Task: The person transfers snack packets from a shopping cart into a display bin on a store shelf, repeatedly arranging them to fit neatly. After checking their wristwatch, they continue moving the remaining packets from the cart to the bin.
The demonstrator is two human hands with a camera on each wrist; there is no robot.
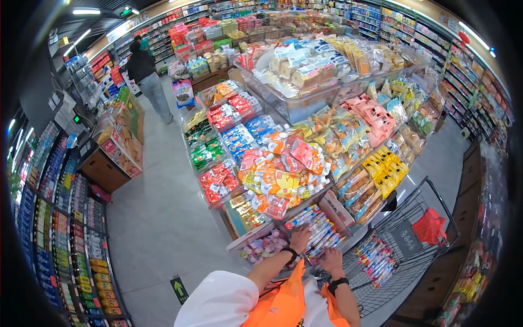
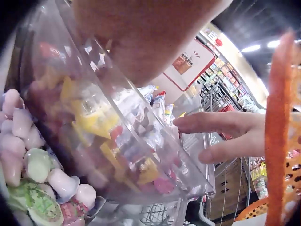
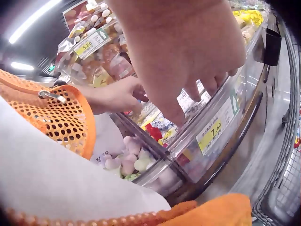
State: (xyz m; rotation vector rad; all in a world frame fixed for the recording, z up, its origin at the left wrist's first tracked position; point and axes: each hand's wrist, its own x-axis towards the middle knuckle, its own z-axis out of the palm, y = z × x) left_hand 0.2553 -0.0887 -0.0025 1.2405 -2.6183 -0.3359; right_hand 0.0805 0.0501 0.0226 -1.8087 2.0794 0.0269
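Note:
Both bare hands are at a clear bin of small, brightly wrapped snack packs [image 1: 321,226] at the display's near corner. My left hand [image 1: 300,240] reaches over the bin's left side, fingertips among the packs; its grip is hidden, so I cannot tell whether it holds one. Over the near right edge, my right hand [image 1: 332,262] has its fingers extended down toward the packs. In the right wrist view, the right hand [image 3: 193,66] hangs above the bin's front wall, beside a 7.80 price tag [image 3: 214,134]. Two of its fingers [image 2: 211,125] show straight in the left wrist view.
Small pastel cups [image 1: 265,246] fill the bin to the left. Behind are orange-capped pouches [image 1: 280,177]. A shopping cart [image 1: 403,256] stands at the right, with similar wrapped packs [image 1: 376,259] and a red bag [image 1: 430,226]. Another person [image 1: 147,76] is in the left aisle.

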